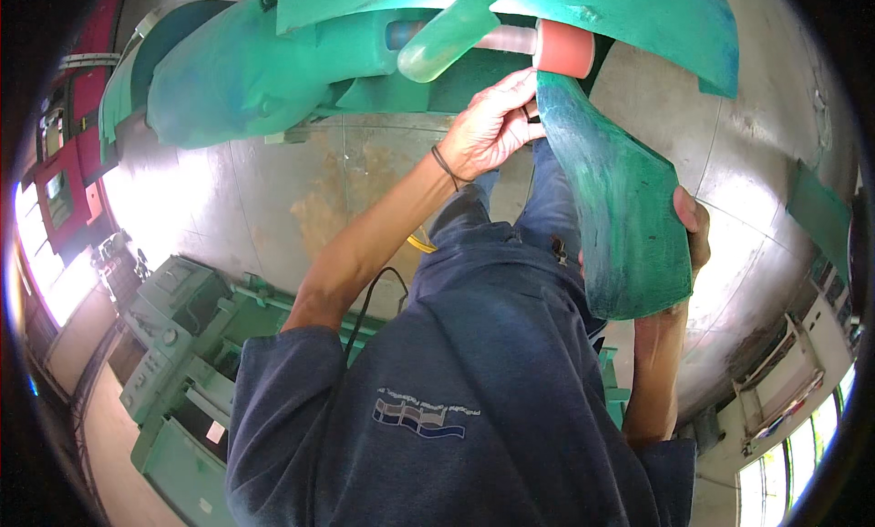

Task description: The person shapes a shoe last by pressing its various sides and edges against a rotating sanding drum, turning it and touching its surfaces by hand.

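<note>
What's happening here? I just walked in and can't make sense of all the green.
A person in a dark blue shirt holds a curved green sheet with both hands. The left hand pinches its upper end beside a pink roller on a green machine. The right hand supports the sheet's outer edge lower down.

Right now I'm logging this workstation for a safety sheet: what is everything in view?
Green sheet piece: one, dark green, held at centre right, upper tip by the roller.
Pink roller: one, pink, top centre on the machine.
Green machine: one, green, across the top.
Green cabinets: several, pale green, lower left.
Floor: one, grey concrete, stained.
Left hand: one, pinching the sheet's upper edge.
Right hand: one, gripping the sheet's right edge.
</note>
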The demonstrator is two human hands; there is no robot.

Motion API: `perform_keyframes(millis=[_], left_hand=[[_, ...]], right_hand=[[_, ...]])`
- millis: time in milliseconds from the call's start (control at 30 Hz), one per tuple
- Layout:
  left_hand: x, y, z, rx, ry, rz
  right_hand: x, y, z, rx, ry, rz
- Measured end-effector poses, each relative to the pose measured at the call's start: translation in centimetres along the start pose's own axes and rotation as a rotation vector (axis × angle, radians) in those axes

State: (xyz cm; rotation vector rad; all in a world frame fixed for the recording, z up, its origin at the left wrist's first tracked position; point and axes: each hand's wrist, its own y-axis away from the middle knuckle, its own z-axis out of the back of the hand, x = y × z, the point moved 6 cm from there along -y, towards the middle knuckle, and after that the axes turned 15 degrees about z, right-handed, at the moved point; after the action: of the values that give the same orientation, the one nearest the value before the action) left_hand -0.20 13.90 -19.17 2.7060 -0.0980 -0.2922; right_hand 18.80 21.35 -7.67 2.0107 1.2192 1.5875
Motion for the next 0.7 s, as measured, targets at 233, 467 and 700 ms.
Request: perform_keyframes(millis=[233,467,700], left_hand=[[0.5,1.3,-1.3,-0.009,0.004,0.026],[0.6,1.6,-1.6,-0.049,-0.044,0.029],[-0.4,0.6,-0.5,-0.108,-0.027,0.068]], right_hand=[[0.3,1.9,0.8,0.033,-0.138,-0.007],[0.0,2.2,0.1,-0.005,-0.143,0.009],[-1.4,-0.1,-0.1,0.19,-0.213,-0.054]])
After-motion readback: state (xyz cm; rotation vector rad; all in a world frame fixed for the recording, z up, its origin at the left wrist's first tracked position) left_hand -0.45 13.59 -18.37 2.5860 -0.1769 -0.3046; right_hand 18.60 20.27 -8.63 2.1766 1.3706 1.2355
